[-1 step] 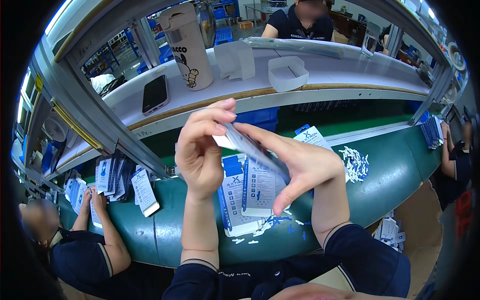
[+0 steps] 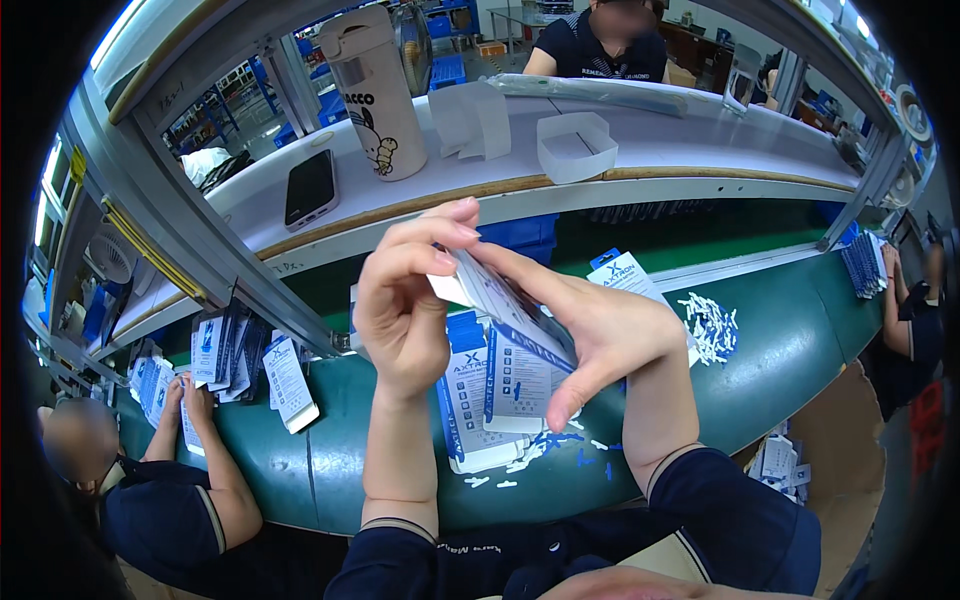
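"Carton [image 2: 515, 312], printed, white and blue: position?"

"Tilted in the air between the fingers of both hands, above the table [image 2: 335, 430]. Single or layered: cannot tell."

"Left hand [image 2: 405, 315]?"

"Fingers bent, tips gripping the carton's upper end, beside its white end flap."

"Right hand [image 2: 625, 325]?"

"Index finger stretched along the carton's upper side, thumb apart, by the lower end. Whether that thumb presses: cannot tell."

"Change on record?"

"One. A moment ago the carton was a smear of motion; now its blue edge shows crisply below the right index finger. Both hands have kept nearly the same places. Meaning, as judged: the quick movement has slowed, the carton is not yet set down, and handling is unfinished."

"Items under the fingers?"

"Flat cartons [image 2: 465, 385], overlapping, beneath the held one. Loose white and blue tabs [image 2: 560, 440], scattered below the right thumb."

"Items beyond them?"

"Heap of tabs [image 2: 710, 330], right of the right hand. Another carton with a blue hanging tab [image 2: 625, 275], past its knuckles."
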### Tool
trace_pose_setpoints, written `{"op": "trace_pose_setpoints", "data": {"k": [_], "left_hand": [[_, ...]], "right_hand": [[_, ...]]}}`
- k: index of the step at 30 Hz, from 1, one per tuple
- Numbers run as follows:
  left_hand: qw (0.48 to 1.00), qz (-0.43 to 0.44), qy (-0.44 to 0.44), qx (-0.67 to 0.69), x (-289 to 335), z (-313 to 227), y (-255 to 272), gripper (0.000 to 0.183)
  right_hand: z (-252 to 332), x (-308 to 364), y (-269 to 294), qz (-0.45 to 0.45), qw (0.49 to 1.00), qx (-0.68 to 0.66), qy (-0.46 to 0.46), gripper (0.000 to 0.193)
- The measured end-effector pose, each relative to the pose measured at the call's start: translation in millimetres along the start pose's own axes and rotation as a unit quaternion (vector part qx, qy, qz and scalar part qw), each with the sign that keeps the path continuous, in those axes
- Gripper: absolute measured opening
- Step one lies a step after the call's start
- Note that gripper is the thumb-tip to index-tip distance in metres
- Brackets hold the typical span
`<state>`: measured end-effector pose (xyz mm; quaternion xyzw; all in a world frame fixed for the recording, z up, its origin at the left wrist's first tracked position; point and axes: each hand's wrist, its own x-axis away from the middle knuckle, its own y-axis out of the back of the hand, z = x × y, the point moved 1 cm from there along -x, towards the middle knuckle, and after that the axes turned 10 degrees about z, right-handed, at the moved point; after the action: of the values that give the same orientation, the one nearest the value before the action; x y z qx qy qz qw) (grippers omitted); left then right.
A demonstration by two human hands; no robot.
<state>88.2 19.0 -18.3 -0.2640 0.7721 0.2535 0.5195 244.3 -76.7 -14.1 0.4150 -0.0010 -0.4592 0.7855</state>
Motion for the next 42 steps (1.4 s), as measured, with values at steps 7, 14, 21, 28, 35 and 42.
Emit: {"op": "trace_pose_setpoints", "data": {"k": [7, 14, 21, 28, 35, 42], "left_hand": [[0.999, 0.004, 0.030, -0.021, -2, -5, 9, 0.028], [0.973, -0.059, 0.223, 0.014, -1, -16, 2, 0.035], [0.961, -0.044, 0.271, 0.037, -2, -18, 2, 0.037], [0.936, -0.017, 0.348, 0.056, 0, -24, 6, 0.039], [0.918, -0.016, 0.392, 0.051, -2, -25, 5, 0.037], [0.907, 0.001, 0.421, 0.029, -2, -20, 8, 0.035]], "right_hand": [[5, -6, -3, -0.148, 0.984, 0.089, -0.042, 0.112], [13, -6, 4, -0.235, 0.895, 0.357, -0.129, 0.090], [13, -6, 8, -0.250, 0.864, 0.415, -0.137, 0.077], [14, -7, 6, -0.269, 0.841, 0.446, -0.145, 0.066], [17, -4, 6, -0.248, 0.838, 0.461, -0.158, 0.071], [17, -4, 7, -0.237, 0.832, 0.471, -0.170, 0.067]]}}
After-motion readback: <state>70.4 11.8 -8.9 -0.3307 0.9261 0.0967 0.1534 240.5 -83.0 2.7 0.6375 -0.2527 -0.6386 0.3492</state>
